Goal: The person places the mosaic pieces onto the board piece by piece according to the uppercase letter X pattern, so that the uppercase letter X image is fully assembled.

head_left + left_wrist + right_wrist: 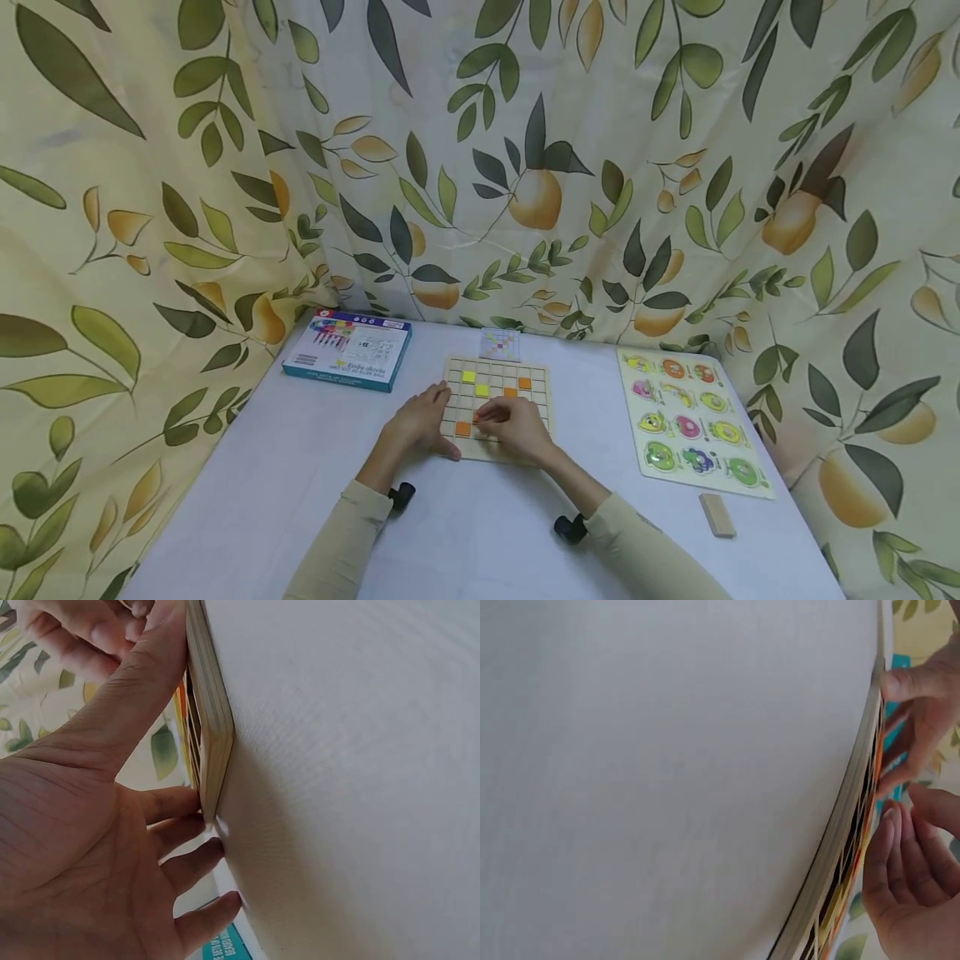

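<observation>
A square wooden grid board lies in front of me, with yellow tiles and orange tiles in some of its cells. My left hand rests at the board's near left corner, its fingers spread along the left side and its thumb by the front edge. Over the board, my right hand has its thumb and fingertips brought together at an orange tile, mostly hidden by them. From the right wrist view, its fingers curve toward the thumb just above the board's surface.
Behind the board lies a small pattern card. A blue and white game box stands at the back left. On the right are a fruit picture board and a small wooden block. A patterned curtain borders the table.
</observation>
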Demonstrator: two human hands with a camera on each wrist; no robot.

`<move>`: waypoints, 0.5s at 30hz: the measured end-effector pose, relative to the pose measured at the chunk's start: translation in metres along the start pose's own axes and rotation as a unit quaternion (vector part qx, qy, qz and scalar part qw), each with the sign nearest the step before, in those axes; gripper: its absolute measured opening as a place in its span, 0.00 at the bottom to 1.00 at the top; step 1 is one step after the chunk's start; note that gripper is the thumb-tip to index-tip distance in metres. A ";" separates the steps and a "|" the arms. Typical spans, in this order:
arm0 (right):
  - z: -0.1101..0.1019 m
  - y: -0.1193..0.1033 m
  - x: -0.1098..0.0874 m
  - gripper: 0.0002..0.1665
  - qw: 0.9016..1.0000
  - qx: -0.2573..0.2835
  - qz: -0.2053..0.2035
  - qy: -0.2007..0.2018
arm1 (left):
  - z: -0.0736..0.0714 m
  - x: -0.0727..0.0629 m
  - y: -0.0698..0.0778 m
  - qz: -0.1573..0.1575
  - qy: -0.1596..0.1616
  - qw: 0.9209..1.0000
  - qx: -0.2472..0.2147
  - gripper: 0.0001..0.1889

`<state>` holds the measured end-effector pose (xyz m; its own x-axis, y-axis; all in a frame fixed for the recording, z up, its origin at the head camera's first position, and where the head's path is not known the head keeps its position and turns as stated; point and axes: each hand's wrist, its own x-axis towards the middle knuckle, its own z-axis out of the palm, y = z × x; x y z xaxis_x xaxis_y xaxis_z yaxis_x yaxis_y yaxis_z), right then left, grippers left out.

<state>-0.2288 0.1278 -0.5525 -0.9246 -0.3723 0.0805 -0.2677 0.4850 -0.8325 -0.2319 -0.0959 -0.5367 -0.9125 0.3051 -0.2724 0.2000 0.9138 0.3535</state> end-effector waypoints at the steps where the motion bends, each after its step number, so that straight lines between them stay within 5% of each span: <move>1: -0.002 0.001 -0.001 0.09 1.000 -0.002 0.004 0.005 | 0.000 -0.001 -0.001 0.000 0.002 1.000 0.001 0.68; 15: -0.050 0.014 -0.013 0.11 0.994 -0.059 0.021 0.091 | -0.003 -0.004 -0.007 0.003 -0.011 1.000 -0.003 0.65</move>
